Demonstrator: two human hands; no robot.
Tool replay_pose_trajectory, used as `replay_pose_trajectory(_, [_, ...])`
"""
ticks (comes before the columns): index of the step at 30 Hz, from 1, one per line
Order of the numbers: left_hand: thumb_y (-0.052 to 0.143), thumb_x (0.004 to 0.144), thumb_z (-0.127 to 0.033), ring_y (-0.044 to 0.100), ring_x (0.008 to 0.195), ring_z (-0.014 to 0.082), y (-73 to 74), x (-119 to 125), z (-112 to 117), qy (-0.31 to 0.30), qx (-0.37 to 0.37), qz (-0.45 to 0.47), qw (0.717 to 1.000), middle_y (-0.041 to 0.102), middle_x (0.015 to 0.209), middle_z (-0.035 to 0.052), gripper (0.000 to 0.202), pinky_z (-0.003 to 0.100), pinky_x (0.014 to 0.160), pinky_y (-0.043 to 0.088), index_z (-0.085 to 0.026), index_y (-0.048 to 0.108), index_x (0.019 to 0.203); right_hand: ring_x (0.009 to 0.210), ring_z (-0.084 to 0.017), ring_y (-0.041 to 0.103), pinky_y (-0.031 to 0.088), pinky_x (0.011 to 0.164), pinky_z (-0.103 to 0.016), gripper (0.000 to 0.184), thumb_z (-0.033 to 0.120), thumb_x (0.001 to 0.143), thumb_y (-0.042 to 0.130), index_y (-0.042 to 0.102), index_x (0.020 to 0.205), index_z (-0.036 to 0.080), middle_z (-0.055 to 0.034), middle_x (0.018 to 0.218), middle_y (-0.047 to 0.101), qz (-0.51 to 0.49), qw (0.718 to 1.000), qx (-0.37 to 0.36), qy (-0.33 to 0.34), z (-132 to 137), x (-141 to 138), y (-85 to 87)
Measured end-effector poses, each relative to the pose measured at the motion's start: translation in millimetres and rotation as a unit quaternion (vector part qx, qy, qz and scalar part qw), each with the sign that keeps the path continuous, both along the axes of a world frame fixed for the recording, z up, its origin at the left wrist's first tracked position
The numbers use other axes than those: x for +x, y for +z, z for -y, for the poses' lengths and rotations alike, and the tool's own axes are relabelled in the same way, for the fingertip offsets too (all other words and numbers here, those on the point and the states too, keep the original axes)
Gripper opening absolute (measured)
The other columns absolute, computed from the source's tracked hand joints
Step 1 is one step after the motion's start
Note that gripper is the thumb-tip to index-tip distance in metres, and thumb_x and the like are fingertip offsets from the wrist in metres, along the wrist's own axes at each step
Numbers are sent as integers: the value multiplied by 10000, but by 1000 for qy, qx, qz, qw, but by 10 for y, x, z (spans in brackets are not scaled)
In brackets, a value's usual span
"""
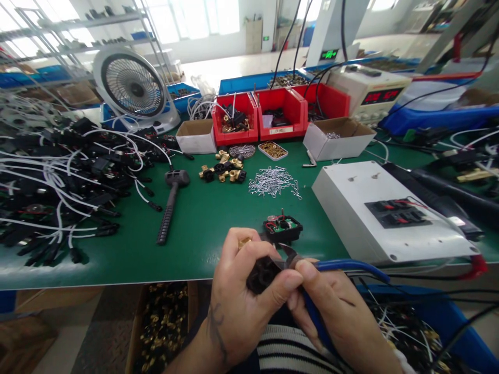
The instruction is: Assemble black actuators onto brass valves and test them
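Note:
In the head view my left hand (249, 280) is wrapped round a black and brass fitting (260, 275), its brass end showing above the fingers. My right hand (331, 301) grips blue-handled pliers (345, 266). The jaws of the pliers meet the fitting near my left thumb; whether they bite on something there I cannot tell. Just beyond my hands lies a small black housing (284, 227) with a green circuit board and red wires inside. Behind it is a heap of bent metal clips (275, 183). Several brass fittings with black parts (224, 169) sit to its left.
A grey mallet (173, 205) lies left of my hands, beside piled black parts with white cables (58, 192). To the right stands a metal test box (390, 213). Red bins (236, 135), a white carton (339, 137), a fan (134, 88) and a power supply (366, 91) line the back.

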State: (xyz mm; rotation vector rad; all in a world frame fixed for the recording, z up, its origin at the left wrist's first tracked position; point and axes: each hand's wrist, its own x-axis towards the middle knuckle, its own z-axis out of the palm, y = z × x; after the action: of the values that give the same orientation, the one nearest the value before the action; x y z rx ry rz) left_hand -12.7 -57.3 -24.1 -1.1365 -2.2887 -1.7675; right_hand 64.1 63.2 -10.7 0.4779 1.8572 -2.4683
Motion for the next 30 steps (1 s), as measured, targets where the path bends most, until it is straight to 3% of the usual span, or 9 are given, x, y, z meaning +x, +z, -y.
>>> replay_pose_trajectory(4, [649,892,-481,530,908,148,-22,-3,12,-14,-3,16,1000,509,971,7,239,240,784,483,-257,603,964,306,-59,290,184,363,-222,669,765,851,458,523,527,184,36,356,409,47,994,1,96,-107,-2,45])
replay_pose_trajectory(7, [650,880,-510,535,911,149,-27,-13,23,-23,-12,14,1000,505,983,10,277,244,785,490,-255,609,981,297,-50,268,158,356,-226,697,773,850,443,487,474,187,36,339,384,67,990,12,122,-163,-2,68])
replay_pose_trajectory(17, [632,899,-489,536,908,142,-28,-13,21,12,-16,-12,1000,506,989,9,255,225,772,494,-248,606,979,334,-77,311,218,364,-225,661,809,795,467,479,524,206,37,379,395,72,996,3,46,20,-15,9])
replay_pose_trajectory(23, [644,872,-530,522,889,164,-51,-20,35,-15,19,-1,1000,511,975,18,306,260,778,491,-246,615,980,342,-75,294,202,394,-240,656,778,859,403,504,569,199,37,384,404,52,994,27,89,-31,24,27])
replay_pose_trajectory(30, [642,875,-519,530,892,159,-45,10,7,25,27,-31,999,500,976,14,283,253,763,492,-245,622,942,319,-72,279,189,371,-235,670,803,838,411,484,547,203,40,367,383,34,998,7,51,65,10,-27])
